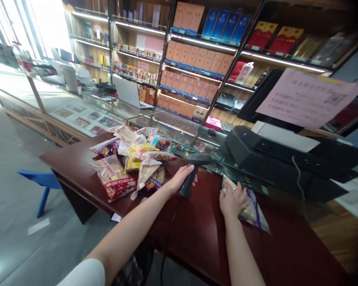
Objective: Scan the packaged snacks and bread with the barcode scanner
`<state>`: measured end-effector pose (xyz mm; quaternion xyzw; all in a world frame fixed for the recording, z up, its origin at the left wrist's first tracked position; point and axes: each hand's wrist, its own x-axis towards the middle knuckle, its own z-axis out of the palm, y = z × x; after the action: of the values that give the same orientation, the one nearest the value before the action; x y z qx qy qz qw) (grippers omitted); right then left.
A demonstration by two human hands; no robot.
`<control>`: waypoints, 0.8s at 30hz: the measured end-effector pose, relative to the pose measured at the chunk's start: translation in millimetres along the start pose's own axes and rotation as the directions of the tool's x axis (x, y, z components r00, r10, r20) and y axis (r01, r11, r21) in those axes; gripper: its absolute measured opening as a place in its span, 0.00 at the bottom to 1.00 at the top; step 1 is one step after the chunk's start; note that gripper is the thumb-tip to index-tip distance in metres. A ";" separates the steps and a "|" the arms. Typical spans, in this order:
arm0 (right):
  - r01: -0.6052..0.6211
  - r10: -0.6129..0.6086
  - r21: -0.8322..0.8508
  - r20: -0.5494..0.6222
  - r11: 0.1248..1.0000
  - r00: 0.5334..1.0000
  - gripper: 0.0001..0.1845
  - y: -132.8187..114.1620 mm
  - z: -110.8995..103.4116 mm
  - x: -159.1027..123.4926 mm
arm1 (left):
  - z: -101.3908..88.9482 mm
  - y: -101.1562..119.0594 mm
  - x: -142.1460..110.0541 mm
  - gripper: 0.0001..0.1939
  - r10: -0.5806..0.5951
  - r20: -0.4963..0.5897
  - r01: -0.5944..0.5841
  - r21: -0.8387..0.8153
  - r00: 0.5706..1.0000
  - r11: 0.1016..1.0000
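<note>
White T-shirt sleeve (80, 274) sits closest to the head camera, at the bottom edge, with both bare forearms reaching out over a dark red wooden counter (197, 234). The left hand (181, 179) has its fingers wrapped closed around the grip of a black handheld barcode scanner (188, 176), held upright above the middle of the counter, with its head tipped toward the far edge and a thin black cable (170, 221) trailing down from it. The right hand (233, 200) lies just beside the scanner, its fingers pressed together and curled down over a purple-trimmed pastry packet (249, 208), which lies flat near the counter's far edge.

Left of the scanner, toward the counter's left end, sits a heap of wrapped bread and snack packets (128, 163). A black printer-like machine (274, 159) stands along the far right edge, below a pink paper notice (308, 97). Beyond stand a glass display case (170, 125), an open laptop (127, 91), and lit shelves of boxed goods (191, 59). A blue plastic stool (41, 182) stands on the floor left of the counter.
</note>
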<state>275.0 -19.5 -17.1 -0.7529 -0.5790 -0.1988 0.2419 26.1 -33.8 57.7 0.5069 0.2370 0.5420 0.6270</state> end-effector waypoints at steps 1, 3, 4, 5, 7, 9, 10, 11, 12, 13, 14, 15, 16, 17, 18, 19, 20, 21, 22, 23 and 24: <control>0.000 0.001 0.034 -0.026 0.999 1.000 0.25 0.7 1.7 -0.5 | 0.5 5.9 -3.7 0.34 0.030 -0.010 -0.030 0.035 0.999 0.999; -0.003 0.013 0.104 -0.094 0.995 0.996 0.26 2.6 3.6 -1.0 | -0.4 21.6 -14.9 0.31 0.089 -0.021 -0.085 0.148 0.996 0.985; -0.005 0.022 0.136 -0.127 0.991 0.992 0.27 3.6 3.5 -0.9 | -2.8 30.9 -22.1 0.31 0.118 -0.014 -0.112 0.231 0.993 0.966; -0.005 0.032 0.167 -0.159 0.986 0.987 0.26 4.3 2.7 -0.6 | -6.9 41.0 -30.1 0.31 0.158 -0.014 -0.146 0.316 0.987 0.938; 0.010 0.039 0.227 -0.208 0.974 0.977 0.25 4.6 -0.9 0.9 | -21.3 62.1 -47.5 0.30 0.219 -0.041 -0.180 0.432 0.975 0.884; 0.059 0.011 0.286 -0.239 0.956 0.971 0.24 2.2 -5.6 2.6 | -44.1 83.7 -66.2 0.28 0.263 -0.118 -0.176 0.482 0.958 0.858; 0.099 -0.019 0.315 -0.247 0.944 0.969 0.24 -0.6 -7.9 2.8 | -58.1 94.3 -75.9 0.28 0.292 -0.183 -0.166 0.502 0.939 0.848; 0.145 -0.059 0.343 -0.251 0.928 0.966 0.24 -4.5 -10.0 2.3 | -73.2 104.3 -85.8 0.28 0.319 -0.212 -0.164 0.534 0.924 0.829; 0.195 -0.106 0.370 -0.247 0.908 0.963 0.24 -9.7 -11.9 0.9 | -89.1 113.5 -95.8 0.27 0.357 -0.255 -0.166 0.557 0.899 0.814; 0.244 -0.159 0.395 -0.237 0.886 0.959 0.25 -16.2 -13.9 -1.5 | -105.0 121.3 -105.7 0.26 0.388 -0.297 -0.161 0.574 0.873 0.803; 0.291 -0.217 0.414 -0.218 0.862 0.952 0.25 -24.2 -16.1 -4.8 | -120.4 127.2 -115.5 0.25 0.415 -0.344 -0.158 0.579 0.842 0.800; 0.334 -0.275 0.424 -0.196 0.842 0.941 0.25 -33.4 -18.8 -8.7 | -134.9 131.0 -124.7 0.25 0.415 -0.370 -0.147 0.574 0.831 0.806; 0.372 -0.331 0.427 -0.171 0.824 0.928 0.25 -43.9 -22.2 -12.8 | -148.0 132.5 -133.1 0.25 0.413 -0.411 -0.146 0.543 0.813 0.827; 0.409 -0.382 0.408 -0.151 0.816 0.912 0.25 -55.4 -26.3 -16.9 | -159.4 131.6 -140.2 0.25 0.388 -0.463 -0.133 0.492 0.797 0.860; 0.437 -0.415 0.384 -0.144 0.813 0.898 0.25 -67.8 -31.2 -20.4 | -168.9 128.6 -145.6 0.25 0.356 -0.505 -0.123 0.437 0.786 0.891; 0.457 -0.437 0.374 -0.142 0.807 0.888 0.26 -81.1 -36.6 -23.1 | -176.6 124.1 -149.1 0.25 0.303 -0.525 -0.101 0.379 0.795 0.920; 0.454 -0.434 0.388 -0.143 0.802 0.889 0.26 -95.0 -42.3 -24.8 | -182.6 118.7 -150.5 0.24 0.251 -0.535 -0.080 0.322 0.807 0.943; 0.442 -0.429 0.427 -0.132 0.789 0.893 0.28 -109.5 -47.9 -25.4 | -187.0 112.9 -149.8 0.24 0.220 -0.545 -0.069 0.284 0.809 0.956; 0.448 -0.462 0.481 -0.097 0.754 0.882 0.30 -124.3 -52.8 -24.9 | -190.3 107.3 -147.2 0.24 0.195 -0.551 -0.059 0.254 0.811 0.965; 0.454 -0.506 0.532 -0.054 0.715 0.861 0.31 -139.4 -56.7 -23.5 | -192.8 102.3 -143.3 0.24 0.176 -0.553 -0.062 0.219 0.814 0.974; 0.457 -0.549 0.567 -0.009 0.686 0.836 0.33 -154.3 -59.3 -21.1 | -194.7 98.0 -138.6 0.24 0.152 -0.547 -0.067 0.172 0.824 0.983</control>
<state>119.1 -38.3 39.0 -0.4763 -0.8128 -0.0220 0.3346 -223.4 -97.6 37.5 0.3840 0.4186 0.6826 0.4597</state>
